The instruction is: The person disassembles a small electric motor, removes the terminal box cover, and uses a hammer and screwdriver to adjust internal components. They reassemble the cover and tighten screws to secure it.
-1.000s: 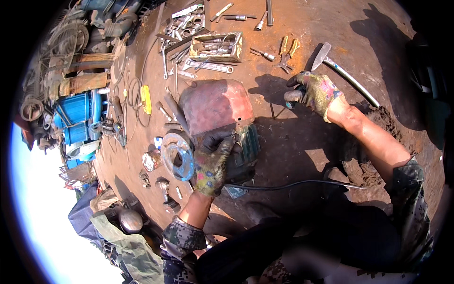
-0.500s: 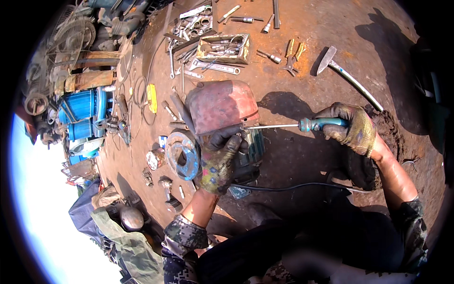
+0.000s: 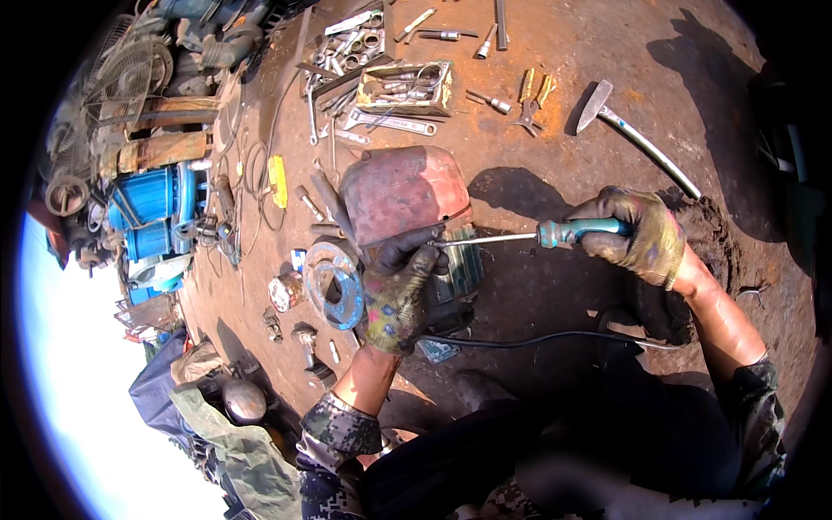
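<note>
My right hand (image 3: 643, 232), in a soiled yellowish work glove, grips the teal handle of a screwdriver (image 3: 556, 232). Its shaft points left, nearly level, and its tip reaches the fingers of my left hand (image 3: 395, 299). That hand, gloved too, is pinched closed at the tip; whatever small piece it holds is hidden. Just beyond the left hand lies a curved red metal cover (image 3: 406, 195). Below the shaft and partly behind the left hand is a dark green finned motor housing (image 3: 465, 264). A blue ring-shaped metal part (image 3: 350, 295) rests left of the left hand.
Farther off are a box of sockets (image 3: 407, 106), an adjustable wrench (image 3: 394, 123), yellow-handled pliers (image 3: 530, 108) and a hammer (image 3: 646, 143). A black cable (image 3: 537, 343) crosses the ground near me. Blue machinery (image 3: 147, 204) stands left; a paint-stained can (image 3: 284, 293) is nearer.
The screwdriver and right hand have shifted slightly left, bringing the tip in at the left fingers. The left hand has shifted slightly left and stays pinched.
</note>
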The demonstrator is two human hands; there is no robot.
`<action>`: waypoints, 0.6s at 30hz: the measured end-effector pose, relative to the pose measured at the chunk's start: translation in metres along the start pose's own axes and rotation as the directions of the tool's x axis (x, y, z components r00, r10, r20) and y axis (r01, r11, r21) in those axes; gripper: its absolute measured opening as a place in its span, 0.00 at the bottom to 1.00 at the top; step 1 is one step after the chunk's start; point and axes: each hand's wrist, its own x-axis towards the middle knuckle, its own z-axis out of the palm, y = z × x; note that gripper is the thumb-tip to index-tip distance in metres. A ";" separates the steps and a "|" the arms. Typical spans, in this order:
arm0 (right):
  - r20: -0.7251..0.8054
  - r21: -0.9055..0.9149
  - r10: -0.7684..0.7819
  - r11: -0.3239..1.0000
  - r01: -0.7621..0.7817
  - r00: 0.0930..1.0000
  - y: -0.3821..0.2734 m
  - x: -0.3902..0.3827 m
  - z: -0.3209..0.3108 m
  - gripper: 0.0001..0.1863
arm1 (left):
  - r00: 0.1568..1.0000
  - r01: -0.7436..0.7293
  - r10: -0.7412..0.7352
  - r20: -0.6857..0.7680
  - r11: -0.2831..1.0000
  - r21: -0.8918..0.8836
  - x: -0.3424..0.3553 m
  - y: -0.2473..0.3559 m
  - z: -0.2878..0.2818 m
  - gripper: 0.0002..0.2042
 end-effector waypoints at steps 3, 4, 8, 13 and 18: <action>0.006 0.035 0.119 0.992 -0.120 0.993 -0.009 0.002 0.002 0.14 | 1.000 -0.016 0.020 -0.024 0.992 0.128 -0.002 0.009 0.000 0.11; 0.017 0.061 0.189 0.980 -0.190 0.982 -0.012 0.002 0.002 0.14 | 0.999 -0.016 0.021 -0.029 0.989 0.146 -0.003 0.011 -0.001 0.11; 0.031 0.046 0.121 0.991 -0.122 0.992 -0.006 0.001 -0.001 0.15 | 1.000 -0.008 0.008 -0.002 0.988 0.155 0.002 0.010 -0.004 0.10; 0.040 -0.465 -0.360 0.819 0.337 0.932 -0.009 -0.004 -0.005 0.15 | 0.997 -0.035 0.009 0.072 0.929 0.368 0.006 0.016 -0.012 0.09; -0.021 -0.207 -0.181 0.963 0.173 0.983 0.003 -0.009 0.003 0.15 | 0.994 0.066 -0.091 0.058 0.935 0.349 0.016 0.034 -0.004 0.14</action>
